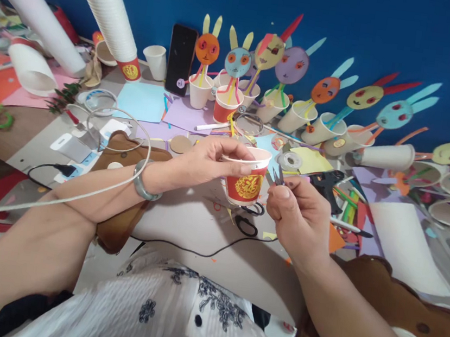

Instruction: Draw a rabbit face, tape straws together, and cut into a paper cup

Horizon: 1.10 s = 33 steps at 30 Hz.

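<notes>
My left hand grips a red paper cup with gold print, its thumb outside and its fingers inside the white rim. The cup is held upright above the table. Close to the cup's right side, my right hand is closed on a small pointed metal tool with two dark, slightly parted tips. Most of this tool is hidden in the fingers, so its exact kind is unclear. The tips point up toward the cup and look apart from it. Below the cup lie black-handled scissors.
Paper cups with rabbit-faced figures, one with an orange face, line the blue wall. A tall cup stack leans at back left. A white cable crosses my left forearm. A black glue gun and a tape roll lie at right.
</notes>
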Available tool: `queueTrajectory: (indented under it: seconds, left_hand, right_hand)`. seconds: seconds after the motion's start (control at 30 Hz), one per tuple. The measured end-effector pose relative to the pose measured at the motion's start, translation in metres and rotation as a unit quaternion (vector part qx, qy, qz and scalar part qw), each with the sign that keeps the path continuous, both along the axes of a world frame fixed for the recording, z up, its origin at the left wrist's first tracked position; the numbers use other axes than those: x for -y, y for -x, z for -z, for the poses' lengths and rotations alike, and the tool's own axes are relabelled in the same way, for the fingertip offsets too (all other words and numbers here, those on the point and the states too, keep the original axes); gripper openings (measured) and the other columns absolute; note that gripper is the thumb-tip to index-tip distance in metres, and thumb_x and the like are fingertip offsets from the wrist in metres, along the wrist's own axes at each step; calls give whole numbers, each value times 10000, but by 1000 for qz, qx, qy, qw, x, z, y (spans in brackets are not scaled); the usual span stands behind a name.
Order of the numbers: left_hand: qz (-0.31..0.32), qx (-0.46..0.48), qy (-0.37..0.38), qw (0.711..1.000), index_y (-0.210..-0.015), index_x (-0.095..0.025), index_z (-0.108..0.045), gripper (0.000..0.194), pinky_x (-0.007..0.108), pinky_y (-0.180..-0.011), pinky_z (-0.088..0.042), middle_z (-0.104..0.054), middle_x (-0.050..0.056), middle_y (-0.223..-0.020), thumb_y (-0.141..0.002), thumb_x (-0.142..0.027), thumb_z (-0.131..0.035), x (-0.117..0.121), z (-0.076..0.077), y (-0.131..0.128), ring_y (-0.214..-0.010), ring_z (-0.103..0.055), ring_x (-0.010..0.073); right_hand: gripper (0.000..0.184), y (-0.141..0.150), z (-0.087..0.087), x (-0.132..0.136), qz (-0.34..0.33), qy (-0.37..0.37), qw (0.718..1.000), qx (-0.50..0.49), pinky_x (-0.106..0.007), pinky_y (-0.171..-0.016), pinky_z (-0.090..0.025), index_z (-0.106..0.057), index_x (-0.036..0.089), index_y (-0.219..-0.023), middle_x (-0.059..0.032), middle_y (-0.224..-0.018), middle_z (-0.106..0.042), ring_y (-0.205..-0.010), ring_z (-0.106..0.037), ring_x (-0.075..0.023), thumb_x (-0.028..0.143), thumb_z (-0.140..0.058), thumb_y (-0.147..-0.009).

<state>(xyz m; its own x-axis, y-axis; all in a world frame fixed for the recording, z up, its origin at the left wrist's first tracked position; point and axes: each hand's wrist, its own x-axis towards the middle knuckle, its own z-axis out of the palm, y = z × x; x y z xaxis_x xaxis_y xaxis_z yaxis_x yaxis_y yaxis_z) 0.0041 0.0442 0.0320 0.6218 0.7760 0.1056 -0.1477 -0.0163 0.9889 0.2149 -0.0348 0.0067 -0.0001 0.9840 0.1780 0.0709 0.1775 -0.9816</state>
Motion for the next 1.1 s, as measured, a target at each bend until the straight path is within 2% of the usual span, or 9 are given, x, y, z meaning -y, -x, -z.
queueTrajectory:
  seconds: [0.23,0.37,0.5,0.63,0.7,0.8,0.9,1.0,1.1]
  left_hand:
    - [41,-15,-49,998,-918,-145,-741,325,267,-738,-578,-773,52,-898,-864,-460,-801,-1,1,2,-797,-717,137]
    - [26,-11,-196,980,-896,-167,-747,227,297,-793,-579,-771,52,-908,-914,-393,-751,-4,11,0,-846,-715,152]
    - [-31,-24,-437,899,-964,-212,-741,81,414,-989,-560,-723,74,-1066,-964,-229,-662,-6,23,-1,-1052,-683,183]
    - [-88,-61,-549,829,-1056,-253,-689,131,523,-1120,-507,-635,92,-1255,-997,-198,-586,-4,27,1,-1260,-614,230]
    - [-123,-56,-560,818,-1178,-263,-635,180,533,-1133,-509,-583,110,-1359,-1005,-259,-588,-2,25,1,-1331,-579,257]
    - [-157,-30,-546,823,-1450,-240,-451,521,546,-1166,-494,-540,145,-1439,-998,-441,-615,-3,21,1,-1413,-525,294]
    - [-88,-54,-512,853,-1576,-247,-285,735,577,-1164,-493,-507,162,-1522,-989,-562,-595,-8,18,3,-1436,-523,314]
    - [9,-98,-503,859,-1561,-283,-367,805,598,-1172,-469,-579,148,-1478,-896,-570,-720,-17,15,8,-1391,-561,345]
    - [55,-106,-497,859,-1530,-292,-448,843,565,-1181,-461,-623,135,-1439,-815,-560,-805,-21,10,14,-1360,-576,340]
  right_hand:
    - [341,-4,-13,-3,30,-76,995,54,-271,-476,-330,-632,232,-882,40,-675,-566,-519,-427,-94,462,-864,-788]
    - [371,-10,-22,-6,22,-109,981,160,-273,-471,-370,-694,256,-1105,59,-633,-574,-485,-446,-104,294,-849,-771]
    - [249,-13,-21,-10,5,-149,958,245,-268,-534,-452,-747,249,-1049,3,-762,-702,-583,-581,-125,210,-758,-804]
    - [155,-14,-15,-14,9,-195,939,284,-253,-534,-452,-731,244,-939,19,-735,-698,-579,-583,-117,168,-733,-804]
    - [132,-15,-13,-14,20,-216,927,305,-254,-524,-444,-710,243,-909,27,-703,-679,-562,-570,-117,164,-733,-806]
    - [146,-17,-13,-13,27,-261,903,341,-267,-533,-454,-686,247,-905,17,-709,-686,-573,-592,-132,143,-720,-809]
    - [177,-18,-16,-12,-12,-315,878,360,-266,-537,-460,-670,253,-939,6,-736,-692,-586,-608,-137,121,-693,-823]
    - [170,-19,-20,-14,-83,-336,865,363,-244,-525,-457,-659,247,-966,-6,-770,-684,-598,-611,-129,119,-658,-855]
    - [140,-19,-24,-17,-136,-326,867,352,-231,-515,-453,-662,239,-954,0,-741,-658,-585,-602,-121,125,-651,-873]
